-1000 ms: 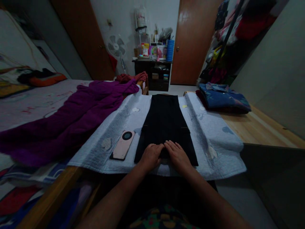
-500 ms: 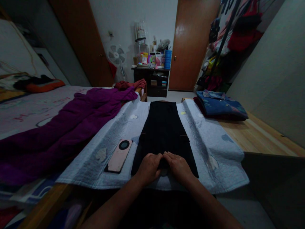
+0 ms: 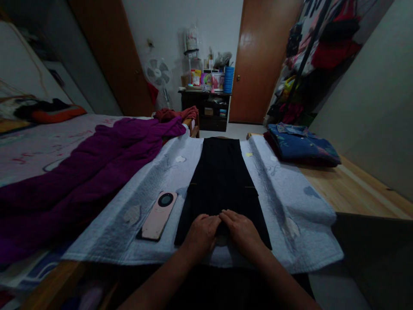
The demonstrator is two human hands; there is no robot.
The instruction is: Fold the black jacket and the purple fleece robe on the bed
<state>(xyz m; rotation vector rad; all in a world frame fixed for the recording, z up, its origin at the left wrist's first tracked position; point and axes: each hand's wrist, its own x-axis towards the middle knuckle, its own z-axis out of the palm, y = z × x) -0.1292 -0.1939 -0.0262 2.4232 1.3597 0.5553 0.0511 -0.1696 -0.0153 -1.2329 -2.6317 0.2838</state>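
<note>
A long black garment (image 3: 222, 172) lies flat and lengthwise on a pale quilted cloth, narrower at its far end. Two small light strips mark its sides; its exact kind does not show. At the middle of its near edge, my left hand (image 3: 201, 232) is closed on the black fabric, fingers bent. Beside it, my right hand (image 3: 241, 230) is closed on the same edge, and the two sets of fingertips nearly meet. Both thumbs are mostly hidden. A pink phone (image 3: 158, 216) with a round black camera ring rests on the cloth left of the garment.
The quilted cloth (image 3: 106, 232) hangs over the near edge. To the left, a purple blanket (image 3: 93, 163) lies across a bed. Folded denim clothing (image 3: 301, 144) sits on a wooden surface (image 3: 325, 185) at right. A fan (image 3: 158, 73) and a dark cabinet (image 3: 206, 112) stand behind.
The view has shifted slightly, so the near cloth edge, phone and hands appear a little lower. Both hands stay at the garment's near edge, with hardly any other movement.
</note>
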